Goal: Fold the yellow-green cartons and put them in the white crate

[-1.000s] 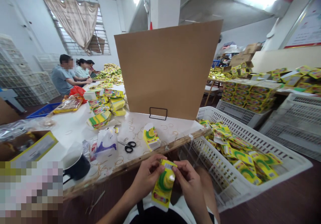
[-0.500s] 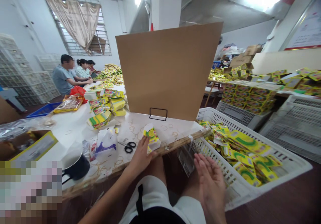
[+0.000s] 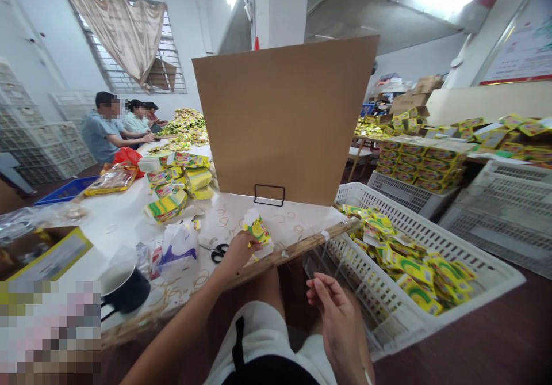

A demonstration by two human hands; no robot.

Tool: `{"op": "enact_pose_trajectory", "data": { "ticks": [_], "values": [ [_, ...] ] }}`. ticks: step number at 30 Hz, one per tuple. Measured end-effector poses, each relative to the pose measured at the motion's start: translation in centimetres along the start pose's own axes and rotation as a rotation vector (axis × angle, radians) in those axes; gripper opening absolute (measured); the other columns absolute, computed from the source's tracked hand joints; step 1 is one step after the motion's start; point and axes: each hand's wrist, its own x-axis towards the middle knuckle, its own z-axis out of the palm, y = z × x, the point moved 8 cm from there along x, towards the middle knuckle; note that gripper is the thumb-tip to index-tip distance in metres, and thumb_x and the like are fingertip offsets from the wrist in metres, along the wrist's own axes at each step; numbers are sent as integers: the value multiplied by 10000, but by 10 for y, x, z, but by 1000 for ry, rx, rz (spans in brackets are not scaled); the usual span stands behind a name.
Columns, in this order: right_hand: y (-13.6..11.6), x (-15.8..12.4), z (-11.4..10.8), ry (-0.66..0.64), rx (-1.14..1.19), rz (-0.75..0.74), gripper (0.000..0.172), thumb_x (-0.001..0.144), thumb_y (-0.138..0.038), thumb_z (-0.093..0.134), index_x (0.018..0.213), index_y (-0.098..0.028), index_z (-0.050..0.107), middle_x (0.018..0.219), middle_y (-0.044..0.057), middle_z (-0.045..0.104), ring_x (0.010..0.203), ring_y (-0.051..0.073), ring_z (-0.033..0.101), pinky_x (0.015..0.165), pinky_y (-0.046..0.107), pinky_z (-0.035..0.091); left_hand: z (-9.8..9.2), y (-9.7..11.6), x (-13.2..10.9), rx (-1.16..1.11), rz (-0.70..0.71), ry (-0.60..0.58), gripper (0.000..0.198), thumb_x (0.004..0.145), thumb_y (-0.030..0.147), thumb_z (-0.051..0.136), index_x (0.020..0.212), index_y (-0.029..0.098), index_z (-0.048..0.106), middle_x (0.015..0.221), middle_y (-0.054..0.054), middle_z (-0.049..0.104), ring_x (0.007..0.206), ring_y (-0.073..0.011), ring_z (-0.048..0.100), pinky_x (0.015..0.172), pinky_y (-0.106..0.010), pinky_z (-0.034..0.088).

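A small yellow-and-white printed packet lies near the front edge of the white table. My left hand is at its left side, fingers bent and pinched on its near part; the fingertips are partly hidden. Black-handled scissors lie just left of that hand. Above my lap, beside the white basket, my right hand is turned palm inward with its fingers loosely curled, and nothing shows in it. Many flat yellow packets fill that basket in a loose heap.
A big cardboard sheet stands behind a black wire holder. Stacked yellow packets, a tissue pack and a dark mug are on the left. Co-workers sit farther back. Grey crates stand at the right.
My left hand's fingers have gone from lying over the packet to bending at its side. My right hand has moved left, away from the basket, and its fingers have curled in.
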Motion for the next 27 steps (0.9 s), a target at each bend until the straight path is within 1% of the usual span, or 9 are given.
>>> {"op": "enact_pose_trajectory", "data": {
  "ticks": [3, 7, 10, 12, 14, 16, 18, 23, 27],
  "values": [
    [2, -3, 5, -15, -31, 7, 341, 585, -393, 810, 812, -168, 688, 673, 11, 701, 554, 121, 581, 505, 211, 478, -13, 12, -1, 5, 33, 48, 227, 900, 278, 486, 817, 145, 650, 814, -62, 661, 788, -186, 616, 756, -361, 498],
    [10, -7, 16, -94, -44, 126, 412, 692, -532, 685, 877, -164, 709, 728, 52, 722, 565, 147, 598, 480, 233, 466, -22, 58, -36, -17, 153, 125, 308, 932, 231, 371, 918, 167, 671, 923, -124, 666, 958, -240, 573, 873, -404, 436],
    [14, -7, 18, -148, -32, 148, 330, 714, -495, 682, 862, -201, 707, 634, 5, 688, 500, 133, 557, 433, 220, 417, -7, 103, -74, -76, 375, -6, 224, 893, 217, 472, 915, 222, 695, 894, -76, 704, 917, -208, 605, 877, -351, 449],
    [14, -4, 15, -156, -62, 114, 250, 676, -419, 738, 810, -210, 706, 548, -34, 635, 455, 115, 508, 413, 207, 381, 0, 122, -93, -126, 503, -52, 242, 892, 169, 461, 974, 203, 686, 913, -96, 708, 950, -217, 601, 876, -356, 458],
    [14, -2, 10, -139, -114, 79, 229, 646, -371, 767, 795, -208, 706, 515, -50, 603, 436, 106, 484, 404, 200, 366, -1, 124, -100, -209, 506, -23, 247, 891, 139, 456, 996, 176, 676, 954, -116, 698, 993, -221, 581, 894, -365, 457],
    [13, -1, 9, -124, -164, 34, 224, 646, -366, 760, 781, -197, 703, 540, -36, 618, 450, 115, 507, 416, 211, 393, -1, 116, -98, -310, 433, 5, 233, 883, 131, 471, 994, 170, 673, 976, -114, 689, 1013, -212, 565, 921, -363, 447],
    [15, -2, 11, -126, -199, 3, 225, 657, -375, 743, 771, -187, 696, 599, -6, 655, 498, 140, 557, 460, 237, 445, 7, 106, -91, -415, 345, -41, 242, 877, 127, 474, 1013, 174, 668, 1019, -111, 673, 1045, -209, 548, 952, -365, 429],
    [35, 2, 21, -230, -250, 18, 346, 653, -405, 730, 904, -172, 684, 850, 67, 722, 753, 217, 657, 661, 327, 525, 51, 90, -83, -571, 164, -191, 383, 808, 47, 460, 1116, 193, 637, 1157, -110, 629, 1120, -232, 533, 1004, -405, 394],
    [51, 11, 11, -215, -299, 28, 365, 610, -419, 742, 855, -154, 689, 746, 47, 706, 710, 220, 653, 672, 350, 518, 84, 90, -93, -672, 89, -255, 444, 749, 9, 467, 1109, 198, 644, 1118, -88, 665, 1063, -226, 581, 959, -387, 434]
  ]
}}
